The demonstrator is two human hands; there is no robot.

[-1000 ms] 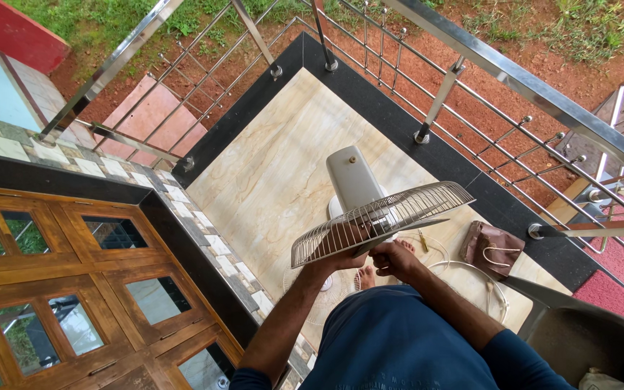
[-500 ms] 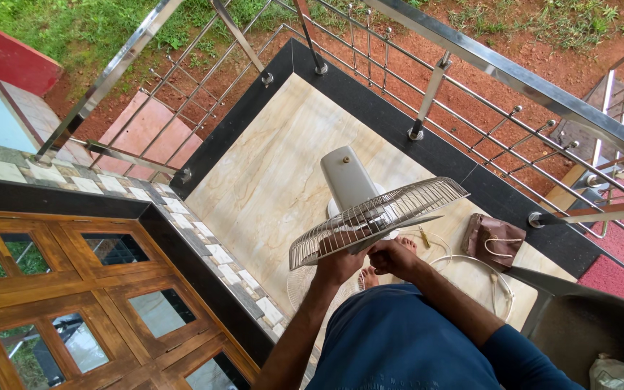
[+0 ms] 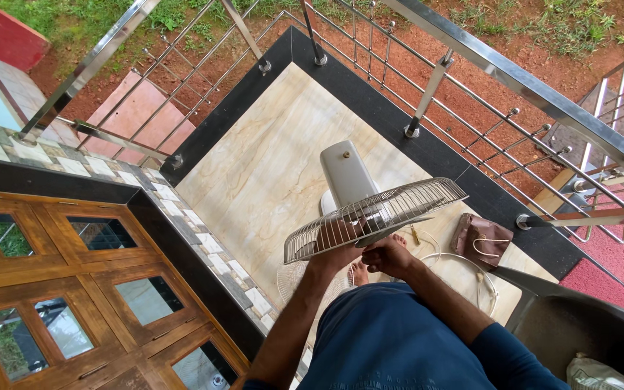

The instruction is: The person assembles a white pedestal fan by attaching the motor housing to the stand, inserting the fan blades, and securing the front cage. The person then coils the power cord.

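Both hands meet under the wire fan guard (image 3: 384,214): the left hand (image 3: 337,249) grips its rim, the right hand (image 3: 384,254) curls closed just beside, its hold hidden; the white motor housing (image 3: 346,175) stands beyond

A brown bag (image 3: 479,242) with pale cord handles is seen lying on the floor by the railing (image 3: 514,76). A white plastic bag (image 3: 595,374) is seen at the lower right corner.
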